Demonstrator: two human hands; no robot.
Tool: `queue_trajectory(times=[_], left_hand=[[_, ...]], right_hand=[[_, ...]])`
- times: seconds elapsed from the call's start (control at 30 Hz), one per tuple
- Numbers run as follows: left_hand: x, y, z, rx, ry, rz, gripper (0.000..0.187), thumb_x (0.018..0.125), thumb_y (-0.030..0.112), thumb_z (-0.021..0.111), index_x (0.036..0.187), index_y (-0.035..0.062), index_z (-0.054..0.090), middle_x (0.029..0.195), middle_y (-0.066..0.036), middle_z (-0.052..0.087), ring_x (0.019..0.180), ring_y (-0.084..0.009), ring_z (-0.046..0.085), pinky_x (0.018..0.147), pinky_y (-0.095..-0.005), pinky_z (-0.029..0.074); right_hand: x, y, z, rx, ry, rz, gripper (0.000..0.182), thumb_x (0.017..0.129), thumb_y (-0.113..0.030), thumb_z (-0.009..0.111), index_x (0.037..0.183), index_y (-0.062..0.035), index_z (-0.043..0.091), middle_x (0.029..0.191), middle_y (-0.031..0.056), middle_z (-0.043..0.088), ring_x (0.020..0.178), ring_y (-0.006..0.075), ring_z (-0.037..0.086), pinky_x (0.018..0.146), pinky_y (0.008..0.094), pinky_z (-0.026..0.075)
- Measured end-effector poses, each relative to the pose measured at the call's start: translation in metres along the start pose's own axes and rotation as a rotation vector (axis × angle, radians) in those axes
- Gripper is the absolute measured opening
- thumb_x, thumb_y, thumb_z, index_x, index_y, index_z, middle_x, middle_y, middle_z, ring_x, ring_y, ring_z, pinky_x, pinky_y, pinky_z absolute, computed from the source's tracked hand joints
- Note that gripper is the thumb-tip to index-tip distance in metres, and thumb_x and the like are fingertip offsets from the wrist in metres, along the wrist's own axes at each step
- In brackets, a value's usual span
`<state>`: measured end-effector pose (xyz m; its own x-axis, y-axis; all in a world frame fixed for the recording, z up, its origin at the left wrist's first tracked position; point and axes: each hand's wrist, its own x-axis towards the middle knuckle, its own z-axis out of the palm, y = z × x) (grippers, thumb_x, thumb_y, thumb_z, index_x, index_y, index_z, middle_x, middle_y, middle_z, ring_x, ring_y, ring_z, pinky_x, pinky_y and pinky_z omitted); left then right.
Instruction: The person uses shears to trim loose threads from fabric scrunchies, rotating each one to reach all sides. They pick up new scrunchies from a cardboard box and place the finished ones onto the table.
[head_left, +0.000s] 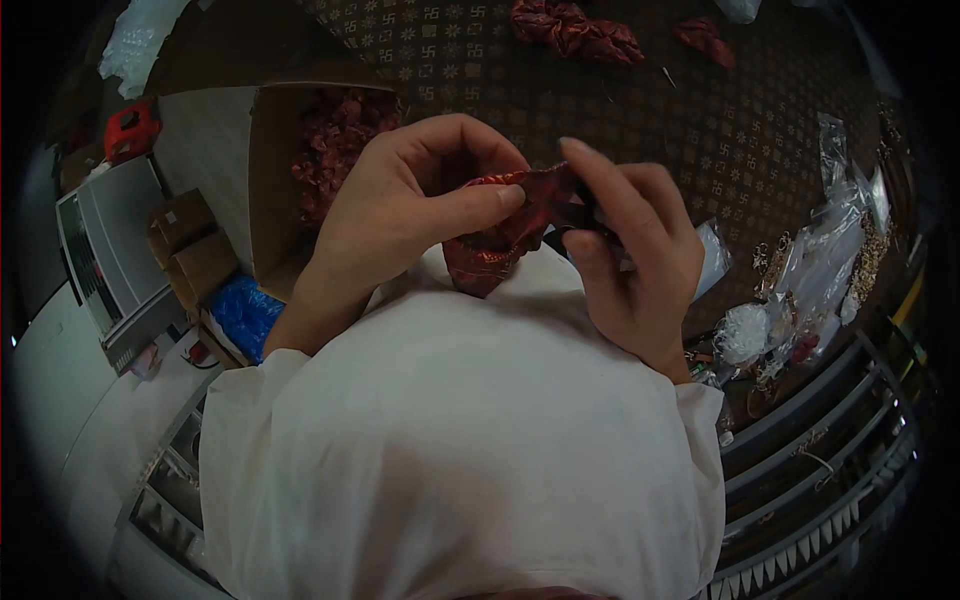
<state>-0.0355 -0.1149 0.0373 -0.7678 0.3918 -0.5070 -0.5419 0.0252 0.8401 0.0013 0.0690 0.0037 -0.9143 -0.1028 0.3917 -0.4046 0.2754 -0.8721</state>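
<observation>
Dark red cloth [485,255] with a gold pattern hangs in front of my chest. My left hand [400,195] pinches its upper edge between thumb and fingers. At the cloth's right end is my right hand [645,235], its index fingertip at the edge and its fingers curled. A dark object sits between the right thumb and fingers, partly hidden; I cannot make out what it is.
An open cardboard box [275,180] of gathered red pieces stands at the left. Bunched red cloth [575,30] lies on the patterned brown surface [450,70]. Clear plastic bags [815,265] and gold-coloured chains [870,255] are at the right, above a slatted rack [800,480].
</observation>
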Motion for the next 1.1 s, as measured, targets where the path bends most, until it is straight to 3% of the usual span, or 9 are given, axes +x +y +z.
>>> queue_trajectory(times=[0.2, 0.3, 0.53, 0.63, 0.8, 1.03, 1.1], left_hand=[[-0.001, 0.000, 0.000, -0.069, -0.040, 0.013, 0.017, 0.078, 0.004, 0.066, 0.093, -0.0007, 0.059, 0.080, -0.004, 0.062, 0.073, -0.0087, 0.060, 0.067, -0.0212, 0.050], [-0.002, 0.003, -0.001, -0.071, -0.041, -0.018, 0.016, 0.077, 0.005, 0.066, 0.091, -0.0008, 0.059, 0.080, -0.003, 0.062, 0.072, -0.0082, 0.060, 0.067, -0.0207, 0.049], [-0.002, 0.006, -0.001, -0.063, -0.020, -0.060, 0.016, 0.077, 0.005, 0.066, 0.090, -0.0006, 0.060, 0.079, -0.003, 0.062, 0.071, -0.0074, 0.059, 0.065, -0.0198, 0.049], [-0.002, 0.005, -0.001, -0.032, -0.006, -0.043, 0.016, 0.076, 0.005, 0.067, 0.090, -0.0007, 0.061, 0.079, -0.003, 0.062, 0.072, -0.0074, 0.059, 0.065, -0.0197, 0.049], [-0.001, 0.001, -0.003, -0.010, -0.021, -0.009, 0.017, 0.076, 0.005, 0.067, 0.091, -0.0009, 0.061, 0.079, -0.003, 0.062, 0.072, -0.0074, 0.060, 0.065, -0.0196, 0.049], [0.000, 0.002, -0.001, -0.017, -0.020, -0.012, 0.016, 0.077, 0.005, 0.066, 0.091, -0.0009, 0.061, 0.078, -0.003, 0.062, 0.071, -0.0070, 0.059, 0.064, -0.0194, 0.049], [0.001, 0.002, -0.002, -0.027, -0.048, -0.039, 0.015, 0.076, 0.005, 0.066, 0.090, -0.0008, 0.061, 0.077, -0.002, 0.062, 0.070, -0.0067, 0.059, 0.064, -0.0191, 0.048]], right_hand=[[-0.006, 0.008, 0.005, -0.206, -0.017, -0.063, 0.042, 0.066, -0.007, 0.071, 0.108, -0.0078, 0.064, 0.065, 0.0055, 0.053, 0.055, 0.0170, 0.052, 0.047, 0.0259, 0.042], [-0.006, 0.008, 0.003, -0.260, -0.044, -0.125, 0.042, 0.066, -0.001, 0.070, 0.107, -0.0035, 0.064, 0.072, 0.0074, 0.057, 0.060, 0.0147, 0.051, 0.050, 0.0247, 0.042], [-0.008, 0.012, 0.003, -0.355, -0.029, -0.190, 0.043, 0.063, 0.001, 0.070, 0.105, -0.0039, 0.065, 0.073, 0.0073, 0.058, 0.059, 0.0150, 0.052, 0.050, 0.0248, 0.042], [-0.008, 0.018, 0.006, -0.345, 0.052, -0.244, 0.039, 0.066, -0.009, 0.070, 0.104, -0.0105, 0.066, 0.065, 0.0038, 0.053, 0.053, 0.0153, 0.051, 0.044, 0.0249, 0.041], [-0.003, 0.009, 0.001, -0.150, -0.027, -0.060, 0.036, 0.065, -0.007, 0.073, 0.101, -0.0079, 0.067, 0.065, 0.0051, 0.056, 0.054, 0.0163, 0.054, 0.045, 0.0258, 0.043], [-0.002, 0.009, -0.005, -0.080, -0.049, 0.003, 0.033, 0.068, -0.005, 0.071, 0.100, -0.0060, 0.066, 0.064, 0.0066, 0.056, 0.056, 0.0157, 0.056, 0.047, 0.0253, 0.044], [0.002, 0.005, -0.013, 0.037, -0.109, 0.271, 0.032, 0.074, -0.006, 0.068, 0.105, -0.0022, 0.063, 0.067, 0.0061, 0.056, 0.058, 0.0125, 0.056, 0.050, 0.0223, 0.044]])
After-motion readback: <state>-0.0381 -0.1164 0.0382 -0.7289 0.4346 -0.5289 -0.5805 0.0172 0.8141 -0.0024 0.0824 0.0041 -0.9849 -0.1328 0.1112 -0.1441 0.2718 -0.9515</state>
